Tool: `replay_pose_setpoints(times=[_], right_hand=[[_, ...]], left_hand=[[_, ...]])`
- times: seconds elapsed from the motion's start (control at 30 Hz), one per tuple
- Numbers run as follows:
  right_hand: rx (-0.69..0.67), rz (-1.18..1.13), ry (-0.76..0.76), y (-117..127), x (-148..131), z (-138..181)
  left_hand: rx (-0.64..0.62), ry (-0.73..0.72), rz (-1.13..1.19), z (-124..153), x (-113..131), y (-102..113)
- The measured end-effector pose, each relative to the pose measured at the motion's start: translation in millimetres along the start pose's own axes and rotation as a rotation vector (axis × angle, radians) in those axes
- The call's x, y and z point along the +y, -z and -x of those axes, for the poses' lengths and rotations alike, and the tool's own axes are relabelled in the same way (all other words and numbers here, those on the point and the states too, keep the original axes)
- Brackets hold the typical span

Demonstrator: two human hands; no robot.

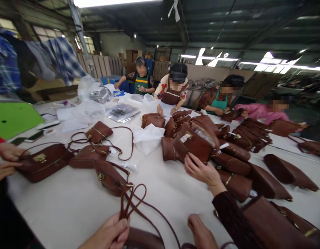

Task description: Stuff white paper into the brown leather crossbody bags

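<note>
At the bottom, my left hand [114,230] is closed around a looped brown leather bag strap [126,202], its loops standing up above the fingers. Strap lengths trail right and down past a brown leather bag [144,238], cut off by the lower edge. To the right of that bag, my right hand [201,233] is curled closed and slightly blurred; whatever its fingers hold is hidden. Just beyond my left hand lies a brown shoulder bag [110,178] with a gold clasp.
A co-worker's hand [201,169] in a dark sleeve reaches in from the right, touching a brown handbag [193,143]. Other hands [9,159] hold a flap bag [46,160] at left. Bags crowd the right side; white wrapping [149,138] lies mid-table. Several people work opposite.
</note>
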State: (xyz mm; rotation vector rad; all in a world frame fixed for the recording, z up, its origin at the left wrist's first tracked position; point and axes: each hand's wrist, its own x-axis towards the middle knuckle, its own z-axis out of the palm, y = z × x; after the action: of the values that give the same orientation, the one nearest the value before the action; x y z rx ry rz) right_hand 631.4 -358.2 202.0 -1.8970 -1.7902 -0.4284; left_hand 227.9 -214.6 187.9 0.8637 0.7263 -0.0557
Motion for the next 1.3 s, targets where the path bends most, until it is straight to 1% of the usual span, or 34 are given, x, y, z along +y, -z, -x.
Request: replay_pose_setpoints(times=[0.03, 0.07, 0.1, 0.13, 0.17, 0.2, 0.27, 0.33, 0.4, 0.47, 0.53, 0.67, 0.7, 0.8, 0.87, 0.93, 1.07, 1.13, 1.2, 1.3], right_hand=[[-0.031, -0.063, -0.033, 8, -4, 9], [-0.053, -0.138, -0.078, 13, -14, 18], [-0.008, -0.294, -0.256, 16, -30, 27], [0.079, -0.479, -0.487, 15, -52, 35], [0.151, -0.661, -0.688, 11, -78, 42], [0.138, -0.716, -0.735, 4, -106, 48], [0.102, -0.776, -0.767, -14, -162, 54], [0.081, -0.83, -0.798, -32, -208, 56], [0.069, -0.878, -0.832, -44, -241, 58], [0.064, -0.908, -0.862, -51, -263, 60], [0.071, -0.951, -0.923, -55, -278, 62], [0.152, -1.126, -1.178, -62, -296, 58], [0.173, -1.165, -1.216, -63, -299, 56], [0.177, -1.25, -1.221, -67, -307, 49], [0.135, -1.313, -1.204, -67, -309, 46], [0.089, -1.36, -1.224, -65, -311, 45], [0.016, -1.403, -1.387, -61, -313, 45], [-0.022, -1.443, -1.397, -61, -317, 43], [-0.016, -1.501, -1.363, -63, -320, 39], [0.04, -1.55, -1.319, -66, -325, 32]], left_hand=[[-0.014, 0.005, 0.004, 1, 3, -2], [-0.037, 0.008, 0.005, 2, 6, -3], [-0.064, 0.01, 0.001, 3, 9, -4], [-0.093, 0.004, -0.006, 3, 11, -5], [-0.123, -0.003, -0.017, 3, 13, -6], [-0.153, -0.012, -0.032, 3, 15, -7], [-0.211, -0.03, -0.057, 4, 18, -10], [-0.242, -0.049, -0.062, 4, 20, -11], [-0.249, -0.061, -0.062, 5, 21, -11], [-0.253, -0.068, -0.08, 5, 21, -8], [-0.284, -0.07, -0.123, 7, 22, -5], [-0.406, -0.06, -0.294, 13, 24, -2], [-0.431, -0.055, -0.344, 14, 25, -2], [-0.462, -0.045, -0.471, 17, 27, -2], [-0.454, -0.045, -0.489, 17, 28, -1], [-0.444, -0.042, -0.451, 16, 28, 1], [-0.495, -0.004, -0.339, 17, 27, 7], [-0.5, 0.007, -0.301, 18, 27, 8], [-0.457, -0.022, -0.306, 19, 27, 7], [-0.378, -0.109, -0.392, 21, 26, 3]])
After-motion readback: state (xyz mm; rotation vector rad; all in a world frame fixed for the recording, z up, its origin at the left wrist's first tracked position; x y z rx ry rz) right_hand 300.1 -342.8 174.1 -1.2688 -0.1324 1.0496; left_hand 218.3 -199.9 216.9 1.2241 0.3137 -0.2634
